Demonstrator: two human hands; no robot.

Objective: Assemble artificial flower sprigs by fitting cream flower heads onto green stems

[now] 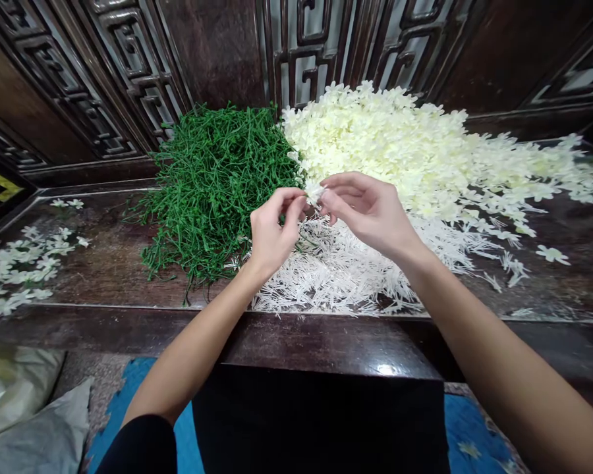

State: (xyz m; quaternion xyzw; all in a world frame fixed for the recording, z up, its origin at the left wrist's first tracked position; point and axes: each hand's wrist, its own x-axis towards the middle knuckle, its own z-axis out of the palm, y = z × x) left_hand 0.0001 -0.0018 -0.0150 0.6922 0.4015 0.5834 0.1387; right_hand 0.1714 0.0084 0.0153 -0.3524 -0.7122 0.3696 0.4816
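Note:
In front of me my right hand (pixel 368 210) pinches a white artificial flower (pixel 314 191) between thumb and fingers. Close against it, my left hand (pixel 278 227) is closed in a pinch at the flower's base. What it grips looks like a thin green stem, mostly hidden by the fingers. Both hands are above the front piles. Behind my left hand lies a tangled heap of green plastic stems (pixel 222 178). A large mound of cream-white flower heads (pixel 375 141) rises behind my right hand. Beneath the hands spreads a pile of thin white stamen-like pieces (pixel 340 280).
Several joined flowers (pixel 24 266) lie at the left end of the dark wooden bench (pixel 113 263). A loose flower (pixel 552 255) rests on the right. Carved wooden panels (pixel 212 52) stand behind. Pale sacks (pixel 39 421) and blue material (pixel 128 401) are on the floor.

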